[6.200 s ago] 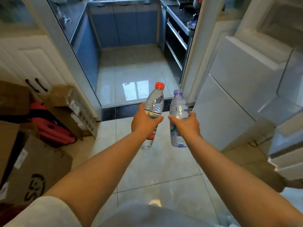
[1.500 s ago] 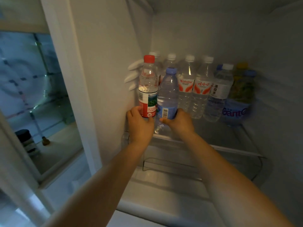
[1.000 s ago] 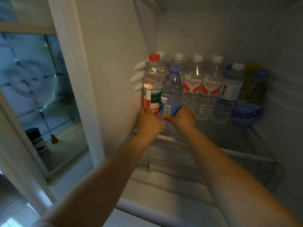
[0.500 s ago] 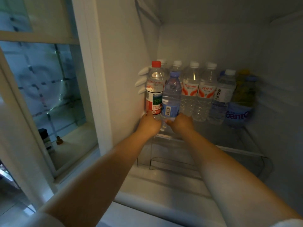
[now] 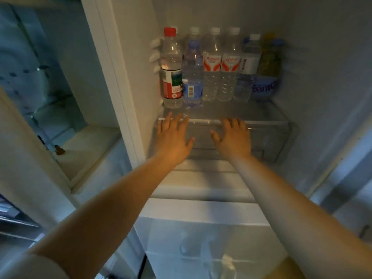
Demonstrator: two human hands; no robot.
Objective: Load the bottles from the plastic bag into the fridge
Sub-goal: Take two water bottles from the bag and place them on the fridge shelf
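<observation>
A red-capped bottle [image 5: 171, 71] with a red label stands upright on the fridge's glass shelf [image 5: 237, 111], hard against the left wall. Beside it on the right stands a purple-capped bottle [image 5: 192, 77] with a blue label. My left hand [image 5: 173, 137] is open with fingers spread, just below and in front of the shelf's front edge, apart from both bottles. My right hand [image 5: 233, 139] is open too, at the same height, further right. Neither hand holds anything. The plastic bag is not in view.
Behind and to the right runs a row of several more water bottles [image 5: 221, 65], ending in a dark blue-labelled one [image 5: 265, 85] at the right wall. A clear drawer [image 5: 277, 141] sits under the shelf. The fridge's open door [image 5: 36, 137] is at my left.
Both hands have let go of the two bottles, which now stand on the shelf, and have drawn back towards me with fingers spread.
</observation>
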